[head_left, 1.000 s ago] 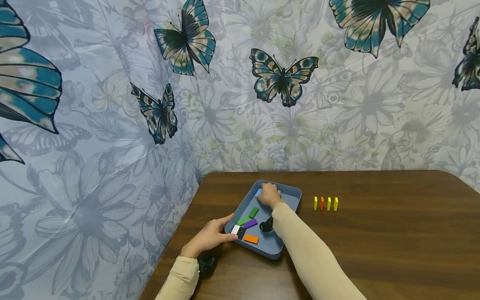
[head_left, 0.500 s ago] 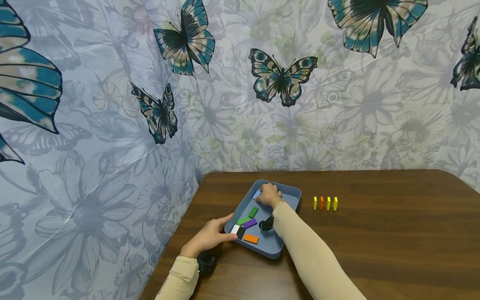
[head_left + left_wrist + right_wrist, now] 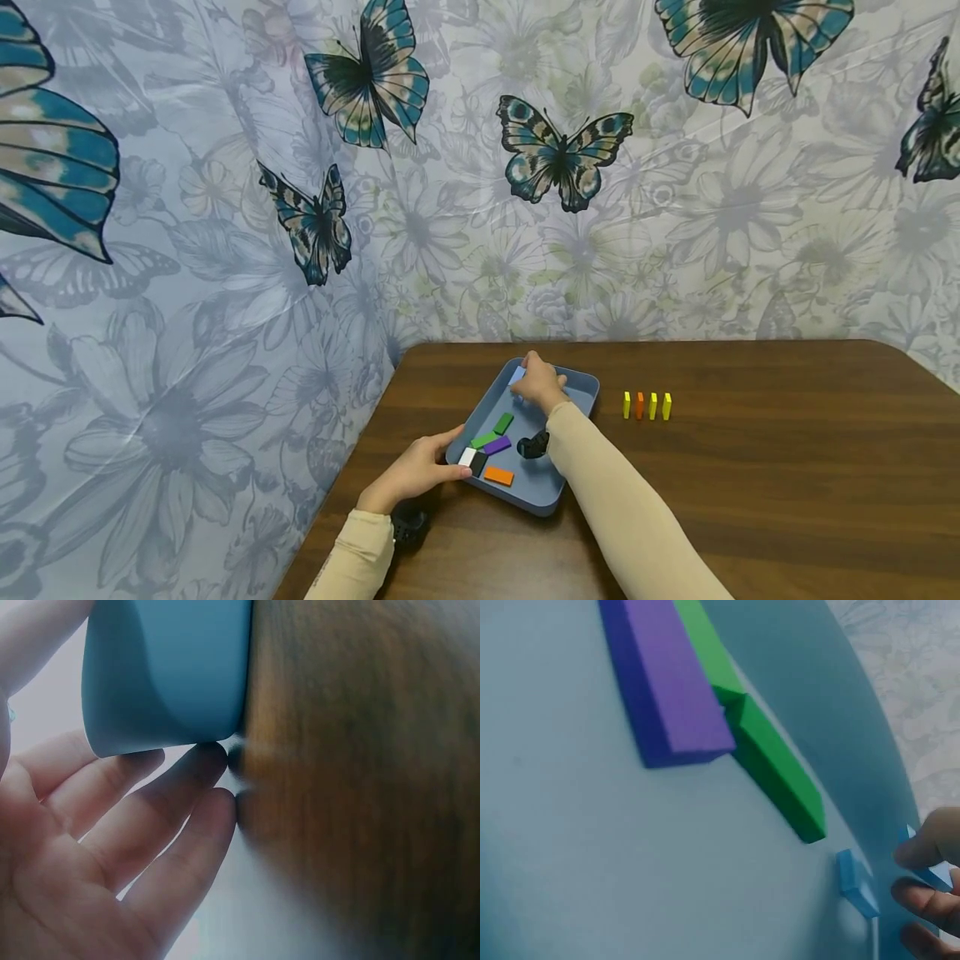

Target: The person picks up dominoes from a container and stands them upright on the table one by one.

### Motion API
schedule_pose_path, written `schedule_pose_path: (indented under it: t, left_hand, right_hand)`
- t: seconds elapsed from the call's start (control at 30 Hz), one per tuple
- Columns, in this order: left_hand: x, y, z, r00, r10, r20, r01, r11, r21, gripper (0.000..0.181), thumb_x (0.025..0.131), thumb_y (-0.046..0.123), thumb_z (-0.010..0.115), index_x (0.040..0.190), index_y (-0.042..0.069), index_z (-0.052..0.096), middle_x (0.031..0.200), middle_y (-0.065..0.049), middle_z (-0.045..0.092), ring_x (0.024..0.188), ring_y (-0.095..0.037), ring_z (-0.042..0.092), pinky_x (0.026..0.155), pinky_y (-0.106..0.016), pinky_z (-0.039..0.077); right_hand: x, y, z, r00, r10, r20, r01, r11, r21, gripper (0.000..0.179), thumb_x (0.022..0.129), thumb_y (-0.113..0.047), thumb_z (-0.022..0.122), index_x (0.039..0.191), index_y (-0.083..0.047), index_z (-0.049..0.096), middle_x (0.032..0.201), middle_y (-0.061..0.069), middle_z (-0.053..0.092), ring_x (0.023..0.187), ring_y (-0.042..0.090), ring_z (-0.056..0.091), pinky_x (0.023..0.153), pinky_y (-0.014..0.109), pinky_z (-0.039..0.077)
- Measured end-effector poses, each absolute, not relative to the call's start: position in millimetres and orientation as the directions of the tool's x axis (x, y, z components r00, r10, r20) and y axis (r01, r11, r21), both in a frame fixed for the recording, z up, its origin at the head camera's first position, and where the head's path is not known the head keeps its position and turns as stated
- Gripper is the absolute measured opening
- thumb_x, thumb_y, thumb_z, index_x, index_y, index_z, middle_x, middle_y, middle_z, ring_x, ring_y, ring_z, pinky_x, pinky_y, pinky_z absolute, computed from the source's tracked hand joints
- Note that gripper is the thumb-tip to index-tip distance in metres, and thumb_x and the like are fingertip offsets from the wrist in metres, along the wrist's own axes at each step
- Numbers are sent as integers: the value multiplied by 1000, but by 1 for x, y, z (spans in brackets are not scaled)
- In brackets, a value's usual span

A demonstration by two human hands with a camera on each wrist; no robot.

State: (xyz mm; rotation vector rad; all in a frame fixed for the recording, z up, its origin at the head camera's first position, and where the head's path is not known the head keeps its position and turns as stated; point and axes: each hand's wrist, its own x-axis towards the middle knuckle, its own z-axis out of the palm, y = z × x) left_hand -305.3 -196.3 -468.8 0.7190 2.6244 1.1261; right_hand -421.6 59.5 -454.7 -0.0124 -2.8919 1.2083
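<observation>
At the far left part of the blue-grey tray point(image 3: 517, 493), my right hand point(image 3: 542, 383) pinches a light blue block point(image 3: 937, 876) between thumb and fingers. A second light blue block point(image 3: 857, 883) lies below it on the tray floor. My left hand point(image 3: 414, 473) grips the tray's near left corner, and its fingers touch the outer wall in the left wrist view. Inside the tray lie a dark green block point(image 3: 503, 423), a lighter green block point(image 3: 484, 440), a purple block point(image 3: 497, 446), a white block point(image 3: 467, 457), a black block point(image 3: 477, 464) and an orange block point(image 3: 498, 476).
Right of the tray, a spaced row of upright blocks stands on the brown table point(image 3: 765, 483): a yellow block point(image 3: 627, 405), an orange-red block point(image 3: 640, 406) and two more yellow ones. A butterfly-patterned wall covering point(image 3: 480, 275) rises behind the table.
My right hand has risen slightly at the tray's far end, with the light blue block in its fingers. The left hand keeps its hold on the corner.
</observation>
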Motion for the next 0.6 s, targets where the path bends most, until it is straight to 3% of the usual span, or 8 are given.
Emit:
schedule_pose_path:
  t: [0.1, 0.17, 0.2, 0.27, 0.33, 0.4, 0.47, 0.6]
  left_hand:
    - [-306, -195, -470, -868, 497, -3, 341, 600, 724, 82, 90, 37, 75, 155, 5, 36, 100, -7, 64, 81, -11, 51, 70, -22, 44]
    - [-307, -195, -470, -871, 492, -5, 339, 607, 719, 82, 90, 38, 75, 155, 5, 37, 95, -5, 61, 79, -12, 47, 68, -24, 40]
    - [-307, -195, -470, -872, 490, -7, 337, 609, 718, 83, 90, 39, 75, 155, 6, 36, 97, -6, 62, 81, -12, 48, 70, -25, 43]
    - [-308, -195, -470, -870, 493, -2, 345, 612, 712, 83, 90, 39, 75, 155, 5, 37, 114, -12, 66, 90, -14, 52, 78, -28, 46]
    - [-308, -195, -471, -867, 498, 5, 356, 613, 705, 83, 89, 39, 75, 155, 5, 37, 138, -17, 59, 101, -15, 52, 86, -29, 46]
    - [-307, -195, -471, -866, 499, 3, 356, 614, 705, 83, 90, 39, 75, 155, 5, 37, 144, -19, 55, 103, -16, 52, 87, -28, 47]
    - [-307, -195, -470, -866, 500, -2, 353, 614, 705, 83, 90, 39, 75, 155, 5, 37, 134, -20, 60, 94, -17, 51, 81, -26, 45]
    - [-305, -195, -468, -870, 493, 3, 345, 605, 718, 81, 90, 37, 75, 155, 5, 37, 144, -17, 55, 107, -17, 54, 93, -34, 49]
  right_hand:
    - [-421, 62, -453, -1000, 2, 18, -12, 640, -768, 45, 84, -11, 76, 121, -6, 50, 96, 13, 64, 92, 30, 59, 97, 53, 37]
    - [-421, 64, -452, -1000, -16, 15, -22, 583, -812, 44, 85, -6, 74, 122, -3, 48, 94, 14, 61, 84, 28, 58, 87, 46, 45]
    - [-420, 65, -453, -1000, -27, 6, -20, 553, -833, 44, 86, -4, 72, 122, -2, 47, 92, 14, 59, 81, 26, 57, 80, 43, 47]
    - [-420, 66, -454, -999, -41, -23, 0, 495, -869, 43, 87, 0, 69, 122, -2, 46, 88, 12, 58, 74, 23, 56, 69, 36, 48]
    - [-419, 67, -456, -998, -46, -48, 22, 443, -896, 41, 87, 3, 66, 122, -3, 44, 84, 11, 59, 70, 21, 55, 64, 32, 45]
    - [-418, 68, -457, -996, -52, -69, 45, 370, -928, 39, 88, 5, 61, 121, -5, 43, 84, 12, 61, 68, 19, 57, 62, 30, 46]
    - [-417, 69, -457, -996, -54, -77, 58, 291, -955, 36, 89, 6, 57, 120, -5, 43, 86, 15, 62, 67, 19, 60, 63, 31, 50]
    - [-416, 70, -453, -995, -58, -80, 68, 184, -981, 30, 92, 4, 53, 120, -2, 44, 90, 16, 59, 65, 19, 62, 69, 37, 56]
